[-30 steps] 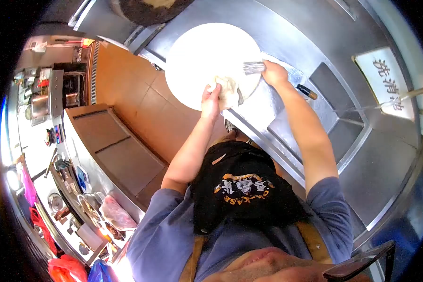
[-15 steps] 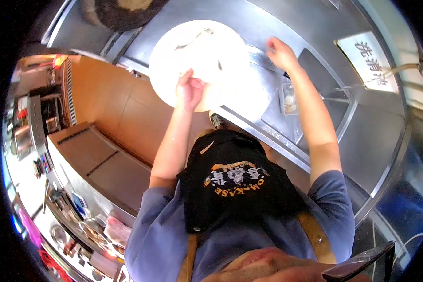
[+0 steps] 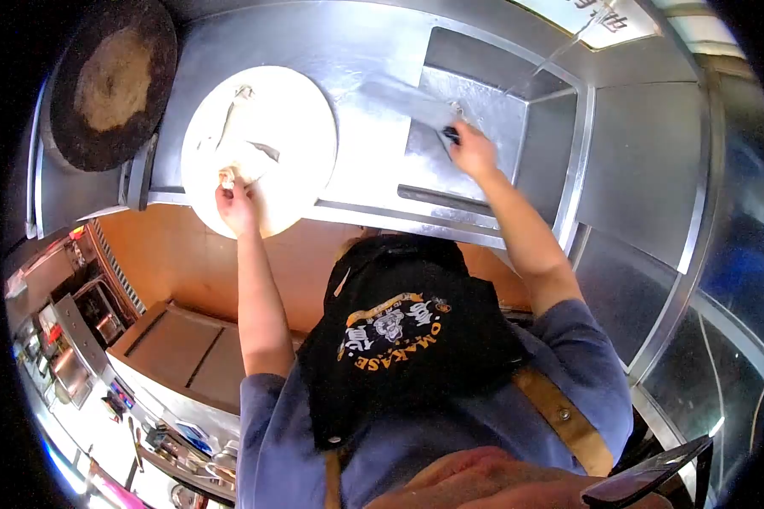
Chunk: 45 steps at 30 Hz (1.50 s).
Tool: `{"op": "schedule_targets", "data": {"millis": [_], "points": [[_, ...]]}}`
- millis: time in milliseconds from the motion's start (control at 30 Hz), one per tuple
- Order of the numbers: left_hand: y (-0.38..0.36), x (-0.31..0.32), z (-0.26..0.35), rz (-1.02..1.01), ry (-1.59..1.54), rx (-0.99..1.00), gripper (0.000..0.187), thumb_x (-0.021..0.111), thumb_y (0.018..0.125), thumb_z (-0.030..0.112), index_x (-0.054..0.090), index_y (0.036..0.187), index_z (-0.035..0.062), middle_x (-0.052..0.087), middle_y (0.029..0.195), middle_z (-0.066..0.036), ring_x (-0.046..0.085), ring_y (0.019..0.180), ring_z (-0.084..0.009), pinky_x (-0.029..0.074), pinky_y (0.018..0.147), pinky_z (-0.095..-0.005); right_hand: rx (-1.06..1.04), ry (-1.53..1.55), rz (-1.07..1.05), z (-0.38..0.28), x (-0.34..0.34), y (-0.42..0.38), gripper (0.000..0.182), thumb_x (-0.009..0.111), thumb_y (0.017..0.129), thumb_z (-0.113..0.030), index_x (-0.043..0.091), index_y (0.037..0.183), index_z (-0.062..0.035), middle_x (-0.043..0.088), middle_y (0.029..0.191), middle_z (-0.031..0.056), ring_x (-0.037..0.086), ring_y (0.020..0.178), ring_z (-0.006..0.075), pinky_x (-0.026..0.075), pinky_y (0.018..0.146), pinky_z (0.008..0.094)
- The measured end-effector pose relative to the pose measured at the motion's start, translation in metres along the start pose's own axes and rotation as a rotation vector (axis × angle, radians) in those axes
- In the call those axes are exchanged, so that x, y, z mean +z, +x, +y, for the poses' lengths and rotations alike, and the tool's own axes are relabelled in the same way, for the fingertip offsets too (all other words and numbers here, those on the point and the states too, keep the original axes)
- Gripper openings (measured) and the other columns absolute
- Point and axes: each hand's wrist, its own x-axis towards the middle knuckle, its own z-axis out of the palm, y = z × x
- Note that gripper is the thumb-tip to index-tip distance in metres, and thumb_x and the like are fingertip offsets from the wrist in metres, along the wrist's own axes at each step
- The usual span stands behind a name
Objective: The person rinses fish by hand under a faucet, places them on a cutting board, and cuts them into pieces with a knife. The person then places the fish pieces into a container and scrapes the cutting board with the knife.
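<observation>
A round white cutting board [image 3: 310, 119], partly washed out by glare, lies on the steel counter. My left hand [image 3: 238, 209] is over its front part, fingertips closed around a small pale-orange piece of food [image 3: 227, 177]. Beside those fingers lie a long pale strip of food [image 3: 229, 119] and a small dark piece [image 3: 266, 152]. To the right, above the sink, my right hand [image 3: 473, 153] is closed on the dark handle of a cleaver [image 3: 403, 100]. Its broad blade, smeared by motion, points left toward the board.
A sink [image 3: 518, 127] is set into the counter at the right, and a thin water stream [image 3: 560, 53] falls at its back. At the far left sits a large dark wok [image 3: 115, 81]. A sign [image 3: 598, 21] with characters is on the back wall.
The view has turned, putting the board further left. My left fingers, loosely curled before, now pinch the food piece. The cleaver now shows clearly in my right hand, its blade in motion.
</observation>
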Motion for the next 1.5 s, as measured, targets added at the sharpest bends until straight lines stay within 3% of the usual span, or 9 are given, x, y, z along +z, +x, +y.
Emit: {"op": "schedule_targets", "data": {"millis": [233,433,533,700,833,1000,1167,1367,1500], "points": [[-0.002,0.010,0.003,0.105,0.062,0.064,0.019,0.063,0.088,0.016,0.057,0.098,0.0001,0.057,0.078,-0.004,0.052,0.060,-0.0123,0.044,0.055,-0.0263,0.336,0.330,-0.115,0.137,-0.007,0.024,0.031,0.065,0.081,-0.025,0.062,0.104,-0.0049,0.069,0.089,0.0154,0.068,0.084,0.0312,0.052,0.073,0.0410],[0.023,0.010,-0.013,0.146,0.031,-0.083,0.021,0.063,0.088,0.019,0.057,0.097,0.0006,0.060,0.082,-0.006,0.056,0.063,-0.0133,0.047,0.052,-0.0283,0.730,0.952,-0.479,0.120,-0.042,0.056,0.014,0.061,0.087,-0.018,0.060,0.085,-0.0041,0.059,0.069,0.0035,0.055,0.056,0.0124,0.045,0.051,0.0299],[0.023,0.010,-0.002,0.140,0.069,-0.118,0.025,0.066,0.085,0.024,0.057,0.093,0.0020,0.060,0.079,-0.006,0.056,0.061,-0.0135,0.045,0.049,-0.0297,0.937,1.451,-0.329,0.122,-0.034,0.056,0.018,0.066,0.089,-0.019,0.057,0.080,-0.0066,0.057,0.068,0.0019,0.054,0.055,0.0119,0.046,0.049,0.0247],[0.029,0.013,-0.023,0.206,0.160,-0.005,0.028,0.066,0.081,0.021,0.059,0.096,-0.0018,0.064,0.083,-0.010,0.061,0.070,-0.0193,0.050,0.063,-0.0340,0.739,1.382,-0.240,0.063,-0.027,0.022,0.023,0.065,0.089,-0.016,0.056,0.108,-0.0081,0.060,0.077,0.0039,0.056,0.058,0.0126,0.049,0.052,0.0261],[0.020,0.009,-0.028,0.242,0.208,0.049,0.032,0.063,0.082,0.018,0.058,0.104,-0.0043,0.065,0.087,-0.013,0.062,0.077,-0.0221,0.050,0.070,-0.0351,-0.199,0.584,0.137,-0.030,0.019,-0.013,0.058,0.059,0.090,-0.011,0.040,0.145,-0.0116,0.059,0.122,0.0141,0.063,0.094,0.0270,0.054,0.077,0.0400],[-0.013,0.017,0.007,0.201,0.142,0.012,0.032,0.061,0.086,0.019,0.054,0.107,-0.0038,0.062,0.087,-0.011,0.060,0.076,-0.0177,0.050,0.065,-0.0320,-0.322,0.411,-0.188,-0.122,0.032,-0.034,0.065,0.064,0.083,-0.014,0.043,0.144,-0.0259,0.055,0.110,0.0135,0.058,0.100,0.0351,0.050,0.086,0.0456],[-0.003,0.018,-0.016,0.269,-0.039,0.103,0.032,0.057,0.090,0.023,0.051,0.113,0.0018,0.061,0.093,-0.009,0.060,0.079,-0.0184,0.051,0.068,-0.0323,-0.506,0.446,-0.166,-0.173,0.051,-0.015,0.051,0.067,0.084,-0.016,0.055,0.134,-0.0171,0.055,0.120,0.0126,0.056,0.110,0.0321,0.047,0.093,0.0425],[-0.004,0.010,-0.011,0.212,0.113,0.020,0.041,0.058,0.095,0.027,0.049,0.128,0.0060,0.063,0.109,-0.010,0.061,0.091,-0.0192,0.052,0.072,-0.0321,-0.301,0.724,0.199,-0.085,0.052,0.000,0.033,0.068,0.085,-0.010,0.062,0.118,-0.0079,0.059,0.118,0.0115,0.055,0.114,0.0300,0.045,0.098,0.0378],[-0.012,0.020,-0.001,0.272,0.066,0.060,0.040,0.059,0.094,0.024,0.050,0.127,0.0030,0.063,0.102,-0.009,0.059,0.082,-0.0173,0.050,0.066,-0.0295,0.285,0.238,-0.164,0.104,0.112,0.034,0.045,0.067,0.081,-0.010,0.059,0.125,-0.0138,0.054,0.130,0.0146,0.052,0.120,0.0335,0.045,0.099,0.0411]]}}
